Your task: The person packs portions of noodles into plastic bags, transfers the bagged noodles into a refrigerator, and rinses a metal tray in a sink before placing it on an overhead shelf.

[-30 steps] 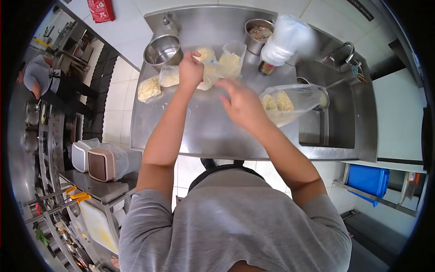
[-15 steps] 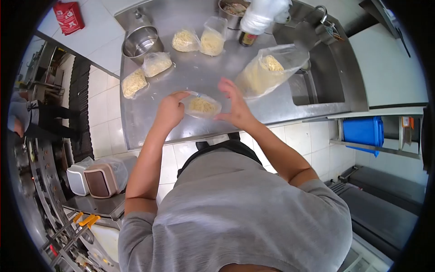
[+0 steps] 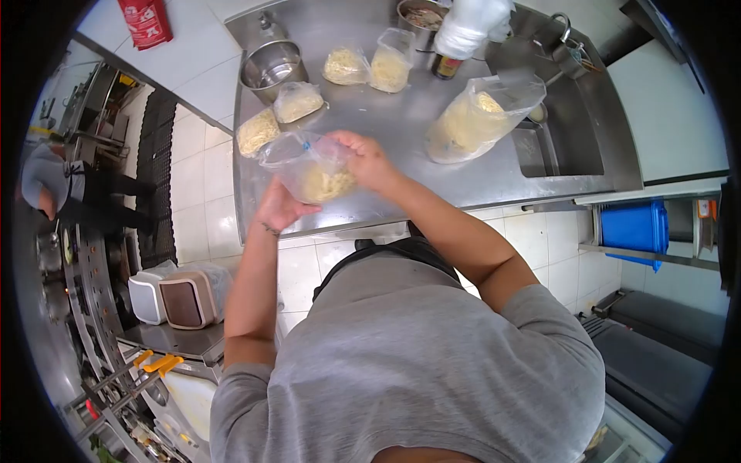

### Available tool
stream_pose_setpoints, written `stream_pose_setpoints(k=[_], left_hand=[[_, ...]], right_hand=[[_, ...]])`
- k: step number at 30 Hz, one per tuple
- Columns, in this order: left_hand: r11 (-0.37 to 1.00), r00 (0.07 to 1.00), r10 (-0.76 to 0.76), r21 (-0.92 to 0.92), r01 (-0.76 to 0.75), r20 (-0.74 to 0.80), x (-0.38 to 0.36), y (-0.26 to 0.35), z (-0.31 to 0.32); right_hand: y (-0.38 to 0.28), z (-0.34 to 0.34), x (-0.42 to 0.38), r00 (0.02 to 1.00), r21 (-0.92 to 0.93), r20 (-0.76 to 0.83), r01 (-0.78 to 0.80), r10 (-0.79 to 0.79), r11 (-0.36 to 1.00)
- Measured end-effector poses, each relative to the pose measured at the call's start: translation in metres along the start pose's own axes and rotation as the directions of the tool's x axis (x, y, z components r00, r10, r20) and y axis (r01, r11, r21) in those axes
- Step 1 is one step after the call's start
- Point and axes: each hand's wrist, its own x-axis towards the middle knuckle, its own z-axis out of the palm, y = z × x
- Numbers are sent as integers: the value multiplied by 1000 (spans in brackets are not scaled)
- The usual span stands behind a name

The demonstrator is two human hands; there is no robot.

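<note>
A clear plastic bag [image 3: 328, 184] with pale yellow strands in its bottom is held tilted above the steel counter's front edge. My right hand [image 3: 367, 160] grips its right side, fingers bent around the film. At the bag's lower left, my left hand [image 3: 284, 208] is turned palm up with its thumb stretched out; its fingertips are partly hidden by the film. Just beyond lie filled bags of the same strands, one at the left [image 3: 258, 133] and another [image 3: 299, 103] beside it. A larger open bag of strands [image 3: 467, 127] stands to the right.
On the counter [image 3: 386, 127] are a steel pot [image 3: 274, 68], two more filled bags [image 3: 346, 66] [image 3: 390, 69], a dark bottle [image 3: 445, 66] and a pot with food [image 3: 422, 27]. A sink [image 3: 552, 147] is at the right. Another person [image 3: 58, 185] stands far left.
The bag has been lifted and tipped, its open end now toward the left. My right hand has moved left and closed on it; my left hand has dropped lower and turned palm up.
</note>
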Motion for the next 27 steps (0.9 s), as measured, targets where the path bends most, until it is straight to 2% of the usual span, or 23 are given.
stream_pose_setpoints(k=[1, 4, 5, 8, 9, 10, 11, 13, 15, 17, 18, 19, 20, 22, 23, 25, 26, 27], left_hand=[[1000, 1000, -15, -20, 16, 27, 10, -10, -7], [986, 999, -20, -168, 26, 37, 36, -39, -24], [973, 999, -15, -232, 21, 31, 42, -44, -24], [993, 1000, -29, -112, 30, 9, 40, -57, -10], [996, 999, 21, 91, -16, -49, 32, -54, 2], [955, 992, 79, 294, -48, -96, 22, -49, 14], [871, 981, 145, 486, -66, -127, 16, -46, 21], [810, 942, 324, 487, -325, 89, 23, -50, -9], [786, 920, 370, 484, -385, 130, 21, -52, -13], [821, 954, 300, 508, -261, 4, 16, -61, -8], [975, 995, 85, 201, -96, 60, 16, -57, -6], [986, 977, -111, -107, 131, 180, 17, -52, -7], [847, 903, -258, -369, 383, 345, 17, -50, -5], [848, 928, -236, -405, 342, 289, 23, -50, 10], [850, 940, -225, -420, 319, 257, 26, -50, 14], [974, 968, -57, -201, 108, 245, 50, -68, 0], [996, 966, 33, -86, -11, 256, 58, -74, -5], [991, 978, 133, -31, -130, 159, 53, -71, 7]], right_hand=[[-2, 1, 3, 1000, 45, 31, 2, -3, 999], [-41, -1, -2, 999, 148, -28, -38, 42, 988], [-41, -8, -8, 997, 35, -4, -77, 77, 996], [-25, -25, -22, 979, -278, -23, -199, 200, 940], [-18, -28, -23, 968, -352, -88, -253, 237, 901], [-11, -30, -25, 951, -419, -158, -308, 266, 854], [-7, -30, -29, 954, -410, -175, -296, 244, 863], [2, -30, -36, 957, -390, -210, -268, 198, 881], [2, -27, -40, 969, -300, -226, -165, 99, 939], [5, -23, -46, 971, -261, -238, -96, 32, 961], [8, -21, -49, 972, -269, -233, -77, 13, 960], [10, -20, -51, 973, -278, -230, -60, -6, 959], [5, -15, -56, 984, -403, -174, -24, -50, 915], [-11, -1, -60, 993, -620, -44, 60, -111, 782], [-11, 2, -60, 995, -578, -72, 13, -67, 816], [-13, 7, -61, 993, -483, -113, -76, 25, 872], [-21, 4, -55, 970, -441, -214, -204, 118, 874], [-31, -2, -45, 928, -386, -306, -325, 213, 863]])
